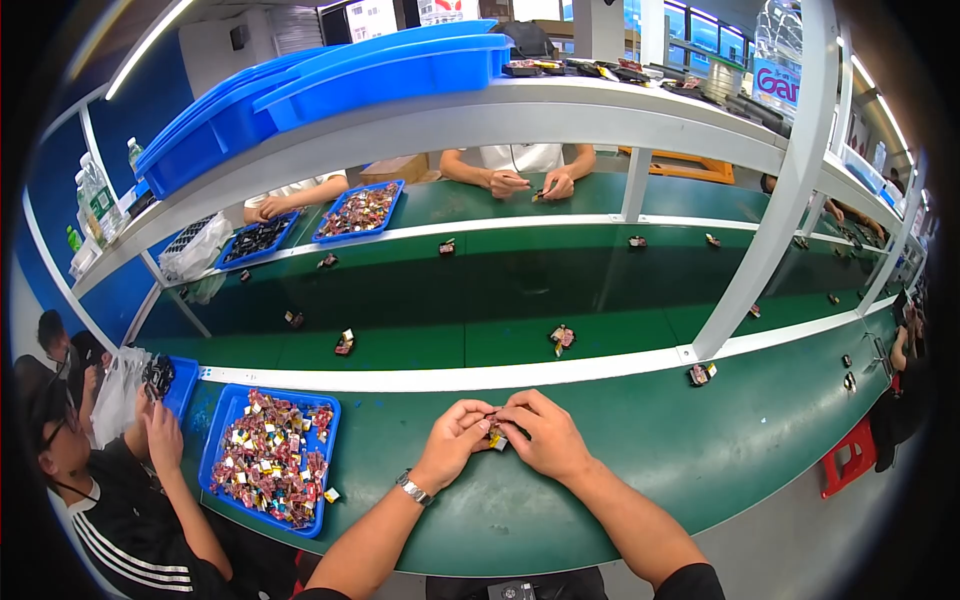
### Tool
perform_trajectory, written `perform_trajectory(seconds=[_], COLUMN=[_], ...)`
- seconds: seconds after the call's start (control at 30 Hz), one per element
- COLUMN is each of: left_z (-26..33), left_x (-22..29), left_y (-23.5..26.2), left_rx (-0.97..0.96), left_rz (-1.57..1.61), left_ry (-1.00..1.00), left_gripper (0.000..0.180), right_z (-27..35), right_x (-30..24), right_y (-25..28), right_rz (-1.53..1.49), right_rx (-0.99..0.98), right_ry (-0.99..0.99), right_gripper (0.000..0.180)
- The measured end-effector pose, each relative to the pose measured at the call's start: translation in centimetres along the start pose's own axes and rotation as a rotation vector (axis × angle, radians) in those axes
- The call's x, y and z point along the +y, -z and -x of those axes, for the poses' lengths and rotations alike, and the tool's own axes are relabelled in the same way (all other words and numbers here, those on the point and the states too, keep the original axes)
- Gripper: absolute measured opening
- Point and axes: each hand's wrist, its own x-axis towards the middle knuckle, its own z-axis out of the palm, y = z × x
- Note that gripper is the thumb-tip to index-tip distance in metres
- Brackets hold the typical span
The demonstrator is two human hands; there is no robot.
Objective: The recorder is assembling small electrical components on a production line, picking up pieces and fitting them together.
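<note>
Above the near green work surface, my left hand [455,440] and my right hand [545,436] meet, fingers closed on one small electronic assembly [496,438]. Yellow and white bits of it show between the fingertips; the rest is covered by my fingers. To the left of my left hand stands a blue tray [326,490] heaped with small reddish-brown circuit boards [268,455] bearing yellow and white pieces. One loose white-and-yellow piece [332,495] lies at the tray's right edge.
Beyond a white rail [450,378], several small assemblies [562,339] lie spread along a green belt. A white post [770,190] rises on the right, carrying a shelf with blue trays [380,80]. A co-worker [120,500] sits close on my left; others work across the belt.
</note>
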Motion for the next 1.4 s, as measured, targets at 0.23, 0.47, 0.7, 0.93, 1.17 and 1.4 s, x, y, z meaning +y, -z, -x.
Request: perform_trajectory(seconds=[0.23,0.47,0.7,0.93,1.17,1.4], left_z=[0.1,0.1,0.1,0.2,0.1,0.1], left_x=[-0.2,-0.5,-0.4,-0.4,-0.4,-0.7], left_y=[-0.2,-0.2,-0.2,-0.2,-0.4,-0.3], left_rx=[0.017,-0.041,-0.034,-0.023,-0.016,0.002], left_rz=[-0.081,-0.034,-0.092,-0.112,-0.095,-0.125], left_ry=[-0.044,-0.104,-0.11,-0.101,-0.11,-0.113], left_gripper=[0.019,0.023,0.022,0.022,0.021,0.017], right_z=[0.2,0.5,0.5,0.7,0.6,0.6], right_x=[0.1,0.0,-0.4,-0.4,-0.7,-0.6], right_y=[-0.1,-0.7,-1.1,-1.2,-1.0,-1.2], right_rz=[-0.098,-0.129,-0.098,-0.098,-0.21,-0.248], right_rx=[0.006,0.064,0.096,0.086,0.037,0.057], right_ry=[-0.061,-0.109,-0.094,-0.13,-0.233,-0.258], right_gripper=[0.016,0.014,0.011,0.012,0.017,0.017])
